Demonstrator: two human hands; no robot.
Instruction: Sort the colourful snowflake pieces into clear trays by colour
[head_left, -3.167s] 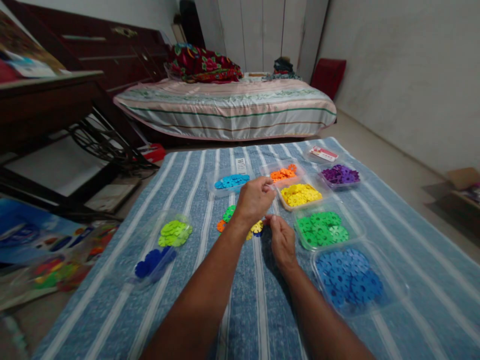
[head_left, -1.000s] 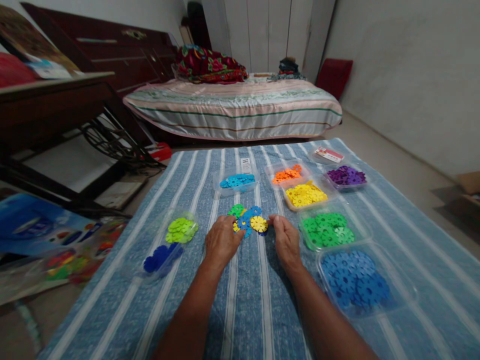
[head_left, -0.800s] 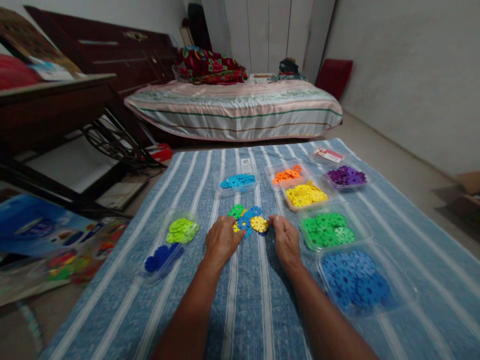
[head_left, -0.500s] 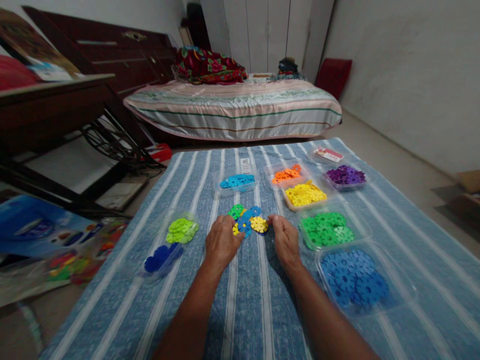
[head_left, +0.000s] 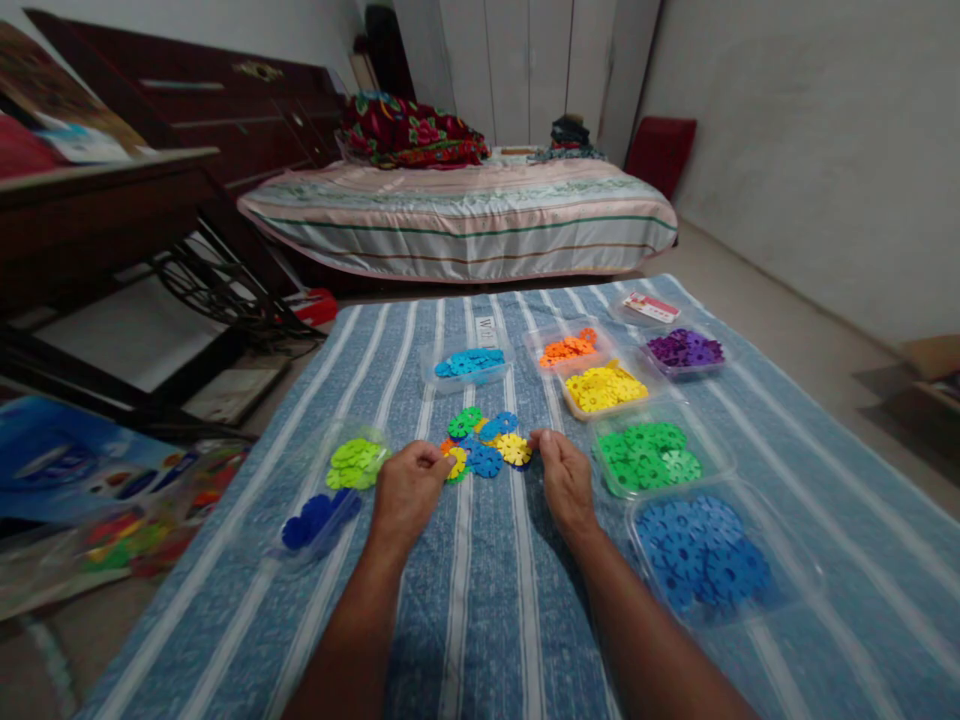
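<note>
Between my hands lies a cluster of flower-shaped plastic discs, with a green disc [head_left: 465, 422], blue discs [head_left: 484, 461], a yellow disc on the right [head_left: 514, 449] and a bit of orange at the left. My left hand [head_left: 409, 492] pinches the edge of another yellow disc [head_left: 457, 462] at the cluster's left side. My right hand [head_left: 567, 482] is closed, its thumb and fingertips together beside the right yellow disc. Whether they grip an edge there is hard to see. Whether the discs interlock cannot be made out.
Clear tubs hold more discs: light blue [head_left: 471, 363], orange [head_left: 568, 347], yellow [head_left: 606, 388], purple [head_left: 685, 348], green [head_left: 649, 455], blue [head_left: 703, 555], lime [head_left: 355, 463] and dark blue [head_left: 319, 520]. A striped cloth [head_left: 495, 620] covers the table. Beyond stands a bed [head_left: 465, 235].
My left hand has drawn back to the left, uncovering more of the cluster, including an orange bit and the left yellow disc. My right hand stays nearly in place. The view has shifted slightly.
</note>
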